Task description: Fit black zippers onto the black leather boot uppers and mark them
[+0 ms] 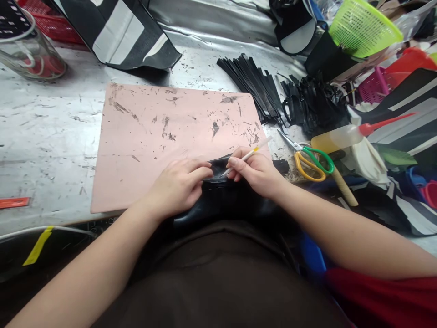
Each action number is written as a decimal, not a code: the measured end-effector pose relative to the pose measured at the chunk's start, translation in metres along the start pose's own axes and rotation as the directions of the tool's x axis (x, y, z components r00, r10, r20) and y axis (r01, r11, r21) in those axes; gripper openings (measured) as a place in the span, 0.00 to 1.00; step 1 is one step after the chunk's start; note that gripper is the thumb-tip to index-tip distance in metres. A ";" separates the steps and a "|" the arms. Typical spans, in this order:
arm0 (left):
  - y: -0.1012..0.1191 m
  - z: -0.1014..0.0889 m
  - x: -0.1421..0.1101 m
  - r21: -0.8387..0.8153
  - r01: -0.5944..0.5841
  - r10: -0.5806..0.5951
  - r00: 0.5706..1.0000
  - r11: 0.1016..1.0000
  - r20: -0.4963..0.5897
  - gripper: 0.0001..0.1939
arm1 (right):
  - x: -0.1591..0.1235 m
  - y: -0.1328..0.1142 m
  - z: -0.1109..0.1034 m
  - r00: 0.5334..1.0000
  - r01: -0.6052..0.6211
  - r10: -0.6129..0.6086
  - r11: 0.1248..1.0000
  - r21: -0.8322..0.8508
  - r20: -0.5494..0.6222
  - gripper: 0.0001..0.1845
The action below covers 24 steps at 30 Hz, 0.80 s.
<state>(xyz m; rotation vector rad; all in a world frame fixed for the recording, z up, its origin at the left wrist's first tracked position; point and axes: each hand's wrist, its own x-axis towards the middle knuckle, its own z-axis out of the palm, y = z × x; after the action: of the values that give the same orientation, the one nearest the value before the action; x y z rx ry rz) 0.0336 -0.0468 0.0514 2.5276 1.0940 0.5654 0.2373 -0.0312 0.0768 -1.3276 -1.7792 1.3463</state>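
My right hand [257, 172] is closed around a slim white pen [262, 144] with a yellow band. The pen's tip points down and to the left, at a glossy black leather-like piece [218, 169]; whether it touches cannot be told. With its fingers curled, my left hand [180, 184] grips the left side of that piece; the fingertips are partly hidden. The black piece lies at the near edge of a pink board [164, 123] and hangs down toward my lap. The board bears dark scuffs and smears.
Right of the board lie scissors [307, 157] with green and yellow handles, a bottle of yellowish liquid [336, 140] with a red nozzle, and a bundle of black strips [252, 86]. A glass mug [44, 61] stands at the far left. A lime-green basket [363, 29] is at the upper right.
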 end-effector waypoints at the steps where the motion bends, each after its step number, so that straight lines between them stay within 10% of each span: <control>1: 0.002 -0.001 0.002 0.027 0.018 -0.019 1.000 0.999 0.016 0.15 | 0.001 0.000 -0.001 1.000 -0.003 0.004 1.000 0.026 -0.005 0.21; 24: 0.004 -0.005 0.040 0.129 0.126 -0.148 0.972 0.984 0.183 0.07 | 0.012 0.010 -0.010 0.981 -0.191 0.196 0.946 0.262 0.007 0.15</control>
<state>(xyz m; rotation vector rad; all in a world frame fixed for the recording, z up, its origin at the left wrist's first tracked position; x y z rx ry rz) 0.0586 -0.0192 0.0671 2.5147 1.2487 0.2215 0.2447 -0.0159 0.0691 -1.3884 -1.4270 1.6058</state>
